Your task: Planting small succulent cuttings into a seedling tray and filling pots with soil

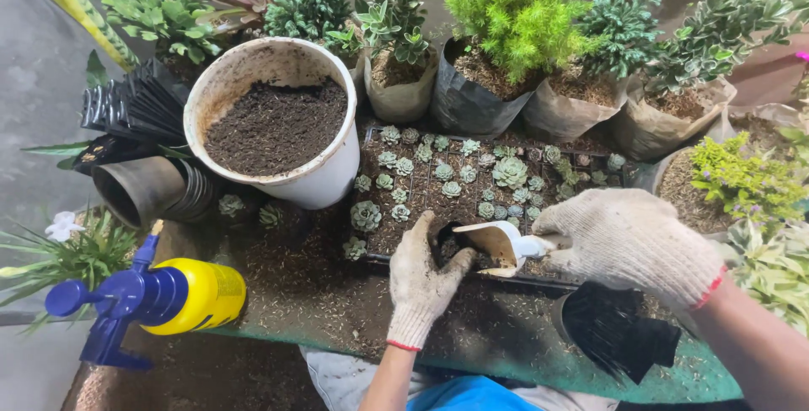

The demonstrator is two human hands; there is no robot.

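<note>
White knit gloves on both hands, right hand (628, 242) closed round a small white scoop (497, 242) at lower centre, left hand (421, 280) cupped about a small black pot (447, 238) — touching the succulent tray (438, 179), soil-filled white bucket (274, 120) noted upper left.

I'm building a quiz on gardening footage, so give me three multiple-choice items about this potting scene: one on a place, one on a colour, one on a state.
1. Where does the spray bottle lie?
A. At the near left of the bench
B. Inside the white bucket
C. Among the bagged plants at the back

2. What colour is the spray bottle's tank?
A. Red
B. Yellow
C. White

3. What does the right hand hold?
A. Nothing, it lies flat
B. A pair of scissors
C. A small white scoop

Answers:
1. A, it lies on its side by the left edge, in front of the white bucket.
2. B, the tank is yellow with a blue head.
3. C, the gloved fingers grip the small white scoop beside the left hand at a small black pot.
</note>
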